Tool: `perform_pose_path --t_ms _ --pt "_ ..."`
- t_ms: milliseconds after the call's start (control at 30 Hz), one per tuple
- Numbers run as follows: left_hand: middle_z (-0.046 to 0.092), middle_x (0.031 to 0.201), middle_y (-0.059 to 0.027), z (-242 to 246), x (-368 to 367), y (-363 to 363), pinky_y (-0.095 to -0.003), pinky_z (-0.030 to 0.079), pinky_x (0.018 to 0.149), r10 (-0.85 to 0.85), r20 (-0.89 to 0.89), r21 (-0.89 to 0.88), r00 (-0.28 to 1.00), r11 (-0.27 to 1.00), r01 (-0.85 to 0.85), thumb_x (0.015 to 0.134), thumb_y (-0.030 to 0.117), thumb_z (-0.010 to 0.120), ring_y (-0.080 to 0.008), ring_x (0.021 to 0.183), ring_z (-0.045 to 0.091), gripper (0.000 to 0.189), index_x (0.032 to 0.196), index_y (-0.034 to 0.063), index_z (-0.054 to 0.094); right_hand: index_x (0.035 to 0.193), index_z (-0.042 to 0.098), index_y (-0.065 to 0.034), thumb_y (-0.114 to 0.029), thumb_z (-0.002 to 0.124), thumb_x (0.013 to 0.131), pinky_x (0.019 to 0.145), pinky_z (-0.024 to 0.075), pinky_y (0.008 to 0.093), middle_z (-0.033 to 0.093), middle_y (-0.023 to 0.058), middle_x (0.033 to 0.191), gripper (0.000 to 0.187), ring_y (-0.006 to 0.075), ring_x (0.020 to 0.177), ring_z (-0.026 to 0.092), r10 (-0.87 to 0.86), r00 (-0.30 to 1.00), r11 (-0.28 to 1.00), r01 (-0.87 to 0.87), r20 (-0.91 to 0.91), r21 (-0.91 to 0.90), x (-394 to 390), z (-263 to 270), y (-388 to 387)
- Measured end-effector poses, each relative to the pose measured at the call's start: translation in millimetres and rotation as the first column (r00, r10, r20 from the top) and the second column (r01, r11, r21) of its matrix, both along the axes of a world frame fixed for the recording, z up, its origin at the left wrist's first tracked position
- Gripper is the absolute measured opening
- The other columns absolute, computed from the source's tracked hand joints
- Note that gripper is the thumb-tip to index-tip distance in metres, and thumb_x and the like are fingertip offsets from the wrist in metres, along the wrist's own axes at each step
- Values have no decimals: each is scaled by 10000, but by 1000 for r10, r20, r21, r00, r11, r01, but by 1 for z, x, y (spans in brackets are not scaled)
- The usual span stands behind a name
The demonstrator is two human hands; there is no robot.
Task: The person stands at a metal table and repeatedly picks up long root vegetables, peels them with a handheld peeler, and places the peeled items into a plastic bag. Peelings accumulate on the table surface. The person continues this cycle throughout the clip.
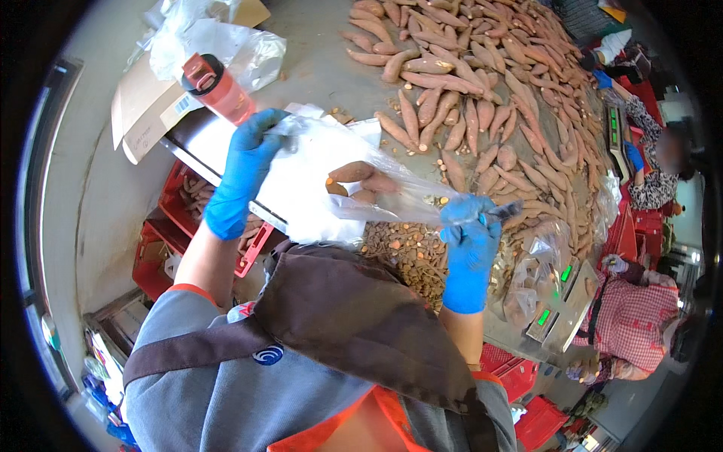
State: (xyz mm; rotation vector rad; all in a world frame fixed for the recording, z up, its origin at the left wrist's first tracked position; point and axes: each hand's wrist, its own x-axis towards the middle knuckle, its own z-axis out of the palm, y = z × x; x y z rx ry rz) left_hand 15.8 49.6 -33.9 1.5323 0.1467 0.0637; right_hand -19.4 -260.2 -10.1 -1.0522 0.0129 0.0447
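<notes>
A clear plastic bag [406, 195] is stretched between my two blue-gloved hands. My left hand [254, 147] pinches one upper corner of it. My right hand [471, 226] grips the opposite side and also holds a small dark-handled tool [502, 212], whose exact kind I cannot tell. Several sweet potatoes [353, 171] show at the bag, over a stack of white plastic bags [305, 195]; whether all of them lie inside it is hard to see. Just below the stack lies a heap of trimmed sweet potato ends [404, 243].
A large pile of sweet potatoes [469, 68] covers the far table. A red water bottle [220, 90] stands beyond my left hand, near a cardboard box [149, 107]. Digital scales [556, 316] and a filled bag [531, 277] sit to the right. Red crates [183, 195] stand below left. Co-workers are at right.
</notes>
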Motion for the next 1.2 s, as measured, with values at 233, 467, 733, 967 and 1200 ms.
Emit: perform_pose_path --t_ms 233,467,733,967,1200 --pt "614 838 -70 17 -10 28 -267 460 696 -285 -110 357 952 882 306 785 21 567 -127 753 563 167 943 -22 602 860 613 -25 -122 607 774 418 282 212 560 16 661 130 60 476 400 259 940 941 -298 -222 -163 -34 21 -6" --pt "619 946 -115 51 16 24 -409 351 942 -579 38 84 815 814 574 746 283 663 -296 1061 520 342 925 -2 604 1102 567 -25 -36 541 795 363 259 181 605 51 741 309 34 403 367 -59 925 942 -73 -375 -327 5 -54 -48" --pt "596 992 -115 35 40 -68 -334 386 900 -565 103 -95 818 814 574 883 247 487 -224 969 543 312 1003 -26 577 1102 553 -15 -81 532 832 378 288 215 625 84 822 279 72 448 393 -372 842 873 174 -390 -456 160 -116 -114" --pt "562 1123 -85 -24 12 -99 -312 402 907 -799 -110 -347 591 588 731 877 143 532 -178 1043 518 304 1155 19 524 1330 222 22 -333 698 712 738 489 388 504 221 1152 857 307 950 551 -497 868 176 115 12 -978 264 -179 -146" --pt "556 1140 -97 -28 22 -102 -309 405 924 -764 -127 -334 633 634 698 891 119 497 -178 1045 531 302 1171 8 494 1365 38 27 -344 720 675 760 509 409 448 256 1211 1038 352 976 555 -461 820 38 -363 -338 -931 272 -134 -129"
